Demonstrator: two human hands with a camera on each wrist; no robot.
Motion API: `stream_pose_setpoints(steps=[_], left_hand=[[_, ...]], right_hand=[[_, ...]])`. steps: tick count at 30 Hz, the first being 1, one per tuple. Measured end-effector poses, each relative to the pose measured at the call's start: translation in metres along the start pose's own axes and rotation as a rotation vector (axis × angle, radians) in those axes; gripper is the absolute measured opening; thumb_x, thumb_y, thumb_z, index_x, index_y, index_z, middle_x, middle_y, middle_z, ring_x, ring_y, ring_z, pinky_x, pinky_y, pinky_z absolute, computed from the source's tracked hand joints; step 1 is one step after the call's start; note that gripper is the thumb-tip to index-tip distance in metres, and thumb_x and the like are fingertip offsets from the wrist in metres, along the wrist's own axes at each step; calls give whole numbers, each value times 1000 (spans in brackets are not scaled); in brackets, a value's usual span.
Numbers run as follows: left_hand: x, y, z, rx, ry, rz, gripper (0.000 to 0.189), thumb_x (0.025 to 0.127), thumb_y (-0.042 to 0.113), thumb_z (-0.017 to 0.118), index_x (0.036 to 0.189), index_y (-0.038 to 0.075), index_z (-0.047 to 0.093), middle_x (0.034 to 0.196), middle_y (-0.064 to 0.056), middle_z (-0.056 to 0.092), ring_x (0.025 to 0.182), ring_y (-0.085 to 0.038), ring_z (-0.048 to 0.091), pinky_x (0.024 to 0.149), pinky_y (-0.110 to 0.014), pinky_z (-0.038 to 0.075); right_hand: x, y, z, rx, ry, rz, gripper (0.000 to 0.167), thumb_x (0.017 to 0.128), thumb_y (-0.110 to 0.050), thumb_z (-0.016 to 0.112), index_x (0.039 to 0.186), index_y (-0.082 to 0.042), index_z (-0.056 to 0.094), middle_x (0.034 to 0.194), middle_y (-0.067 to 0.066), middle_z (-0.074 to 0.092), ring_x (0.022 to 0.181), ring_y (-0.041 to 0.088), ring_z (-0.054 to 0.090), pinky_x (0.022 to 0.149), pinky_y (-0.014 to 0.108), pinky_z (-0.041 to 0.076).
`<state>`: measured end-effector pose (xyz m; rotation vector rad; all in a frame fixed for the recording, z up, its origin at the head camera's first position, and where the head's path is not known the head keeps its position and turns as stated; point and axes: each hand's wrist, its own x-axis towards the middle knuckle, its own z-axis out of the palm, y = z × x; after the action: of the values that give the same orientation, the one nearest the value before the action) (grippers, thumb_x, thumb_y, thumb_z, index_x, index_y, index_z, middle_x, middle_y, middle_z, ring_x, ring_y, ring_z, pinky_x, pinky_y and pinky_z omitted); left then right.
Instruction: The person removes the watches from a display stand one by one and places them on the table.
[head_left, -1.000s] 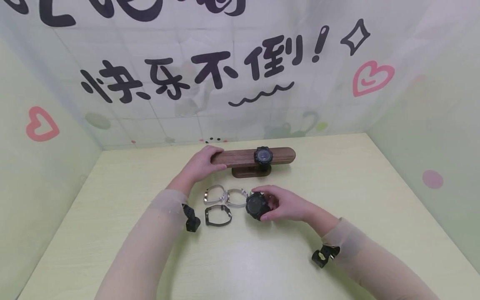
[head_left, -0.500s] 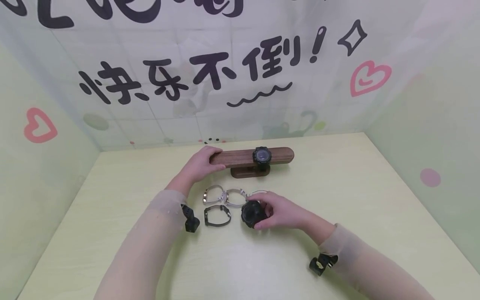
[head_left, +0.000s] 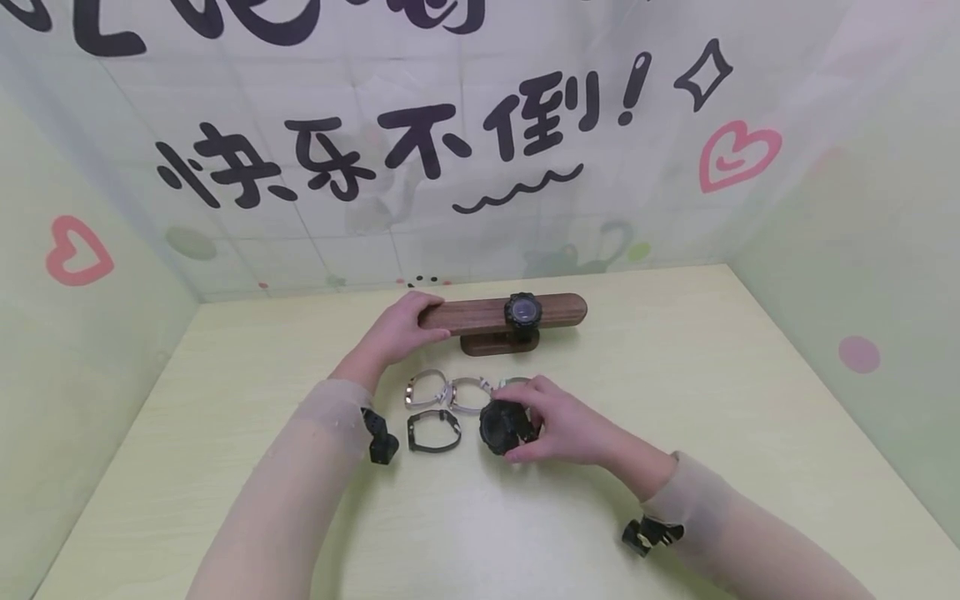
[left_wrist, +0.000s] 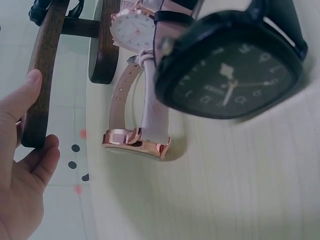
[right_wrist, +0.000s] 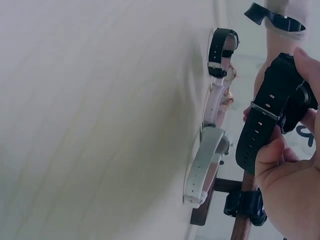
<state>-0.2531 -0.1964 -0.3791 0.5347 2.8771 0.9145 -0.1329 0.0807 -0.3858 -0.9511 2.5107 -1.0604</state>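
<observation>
My left hand (head_left: 405, 329) grips the left end of a dark wooden watch stand (head_left: 472, 317), thumb and fingers on either side of the bar in the left wrist view. A black watch (head_left: 523, 312) is fastened round the bar, right of its middle. My right hand (head_left: 570, 423) holds another black watch (head_left: 498, 428) above the table, its dial turned up and its buckled strap (right_wrist: 262, 112) looped near the fingers in the right wrist view. Just behind it lies a watch with a pale green strap (right_wrist: 202, 162), partly hidden by the right hand in the head view.
Left of the right hand, two watches with light straps, one rose gold (left_wrist: 135, 142), lie on their sides on the pale table (head_left: 262, 400). A black watch (head_left: 412, 433) lies in front of them. A printed backdrop (head_left: 420, 225) rises behind the stand.
My right hand has drawn the black watch toward the table's front and slightly left, uncovering part of the pale-strapped watch behind. The left hand keeps its place on the stand.
</observation>
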Motion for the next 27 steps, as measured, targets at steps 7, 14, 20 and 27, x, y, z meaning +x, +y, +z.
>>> stream_pose_setpoints(steps=[7,14,20,27], left_hand=[[-1,-1,0,4,10,-2,61,84,28,71,135,3,47,136,-17,44,122,-33,44,105,-45,32],[0,-2,1,3,4,5,61,85,27,70,135,3,47,136,-17,44,123,-33,43,105,-45,32],[1,-3,2,1,8,10,61,85,28,70,135,2,47,136,-16,44,123,-32,43,105,-45,32],[2,-5,2,-6,7,20,62,85,28,70,135,2,46,136,-17,44,123,-33,43,105,-45,31]], right_hand=[[-2,-8,10,-11,-47,-15,79,68,-37,82,137,-22,48,102,4,46,79,15,49,70,27,46],[3,-3,22,36,-23,19,77,68,-33,83,136,-20,49,98,4,46,75,14,49,66,25,46],[5,-3,30,40,-23,76,78,69,-36,82,137,-22,47,101,6,47,77,13,48,68,29,46],[10,-4,36,-3,-9,139,78,70,-42,80,138,-23,47,111,12,49,83,16,51,74,36,48]])
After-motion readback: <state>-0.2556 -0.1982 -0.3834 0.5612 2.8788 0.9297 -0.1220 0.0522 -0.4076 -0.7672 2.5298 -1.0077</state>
